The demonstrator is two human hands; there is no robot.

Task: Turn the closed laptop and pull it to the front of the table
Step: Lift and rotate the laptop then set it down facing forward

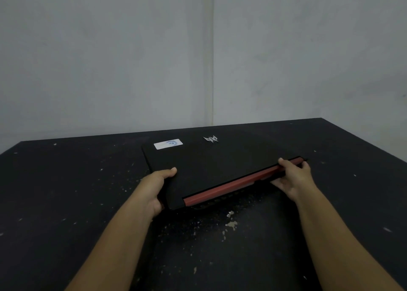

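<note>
Two hands grip a closed black laptop [204, 165] mid-desk: left hand [154, 189] clamped on its near-left corner, right hand [293, 178] on the red hinge edge. Best to rotate evenly, sliding it flat across the desk [66, 191], then draw it forward.

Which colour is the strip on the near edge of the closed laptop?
Red, on the strip of the black laptop; the head view shows it.
</note>
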